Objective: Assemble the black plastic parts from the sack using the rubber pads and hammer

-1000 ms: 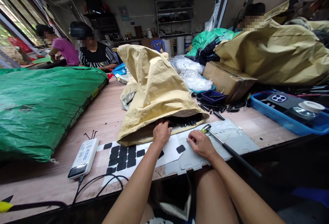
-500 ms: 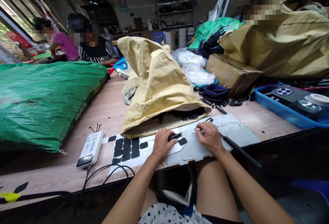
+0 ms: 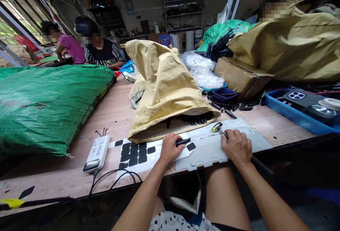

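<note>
My left hand (image 3: 171, 147) pinches a short black pen-like tube (image 3: 183, 142) over the white sheet. Under and beside that hand, black rounded-square stickers (image 3: 133, 152) sit on the white backing sheet (image 3: 155, 162). One black sticker (image 3: 191, 146) lies just right of the tube. My right hand (image 3: 237, 146) is closed around the shaft of a small hammer (image 3: 217, 127) with a yellow-and-metal head. The hammer's head rests over a grey board (image 3: 207, 153), and its dark handle runs back beneath my wrist. Some right fingertips are hidden.
Ahead, a tan sack (image 3: 170, 93) opens toward me with black parts inside. A green sack (image 3: 50, 107) fills the left. A white power bank (image 3: 97, 154) with cables lies near the table edge. Right stand a blue tray (image 3: 313, 126) and a cardboard box (image 3: 241, 77). Other people sit beyond.
My right hand has moved right from the board, where its fingers were pinched, and has taken hold of the hammer's shaft. My left hand keeps the black tube nearly in place.
</note>
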Available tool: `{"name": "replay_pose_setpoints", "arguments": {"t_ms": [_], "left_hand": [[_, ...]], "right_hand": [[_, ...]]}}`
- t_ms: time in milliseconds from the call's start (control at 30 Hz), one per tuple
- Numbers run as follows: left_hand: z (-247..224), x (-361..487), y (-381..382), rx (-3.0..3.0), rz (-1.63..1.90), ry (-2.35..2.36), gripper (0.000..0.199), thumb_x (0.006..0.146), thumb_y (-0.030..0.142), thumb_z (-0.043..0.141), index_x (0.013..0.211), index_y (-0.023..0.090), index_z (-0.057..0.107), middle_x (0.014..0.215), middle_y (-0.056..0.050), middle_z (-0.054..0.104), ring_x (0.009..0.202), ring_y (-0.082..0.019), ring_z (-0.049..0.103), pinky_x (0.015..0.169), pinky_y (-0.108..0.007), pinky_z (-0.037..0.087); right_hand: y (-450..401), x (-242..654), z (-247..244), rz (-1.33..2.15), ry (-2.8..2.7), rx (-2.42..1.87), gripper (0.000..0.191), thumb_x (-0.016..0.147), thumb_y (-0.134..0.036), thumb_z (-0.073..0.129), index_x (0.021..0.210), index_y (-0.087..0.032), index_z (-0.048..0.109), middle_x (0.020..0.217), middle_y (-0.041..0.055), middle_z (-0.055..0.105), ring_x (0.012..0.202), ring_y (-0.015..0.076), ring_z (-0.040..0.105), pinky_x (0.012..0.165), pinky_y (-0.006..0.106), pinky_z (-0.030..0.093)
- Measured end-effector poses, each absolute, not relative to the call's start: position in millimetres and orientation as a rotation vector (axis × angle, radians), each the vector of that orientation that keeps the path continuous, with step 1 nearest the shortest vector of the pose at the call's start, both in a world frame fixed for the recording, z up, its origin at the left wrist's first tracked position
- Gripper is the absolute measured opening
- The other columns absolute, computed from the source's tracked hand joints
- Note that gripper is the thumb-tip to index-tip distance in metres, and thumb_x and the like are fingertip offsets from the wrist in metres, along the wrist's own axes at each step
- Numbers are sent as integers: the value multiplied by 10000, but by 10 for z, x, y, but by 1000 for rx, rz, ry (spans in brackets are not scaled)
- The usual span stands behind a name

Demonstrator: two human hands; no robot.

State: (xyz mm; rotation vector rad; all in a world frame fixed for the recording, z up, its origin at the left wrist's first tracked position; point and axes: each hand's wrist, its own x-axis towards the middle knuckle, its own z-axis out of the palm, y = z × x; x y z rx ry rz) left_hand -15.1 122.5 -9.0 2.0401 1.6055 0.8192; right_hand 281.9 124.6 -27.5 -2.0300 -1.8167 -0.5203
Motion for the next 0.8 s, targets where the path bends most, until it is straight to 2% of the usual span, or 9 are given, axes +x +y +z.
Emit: {"name": "replay_pose_setpoints", "arguments": {"t_ms": [800], "left_hand": [[-113,-165,1217,2012,836,1595,157,765,239,746,919,242,714,931,-18,662,945,-223,562,857,-344,392]], "right_hand": [[1254,2840,-330,-629,-1821,-2002,229,961,-330,513,1039,-180,667,902,92,605,840,240,469,666,331,206]]}}
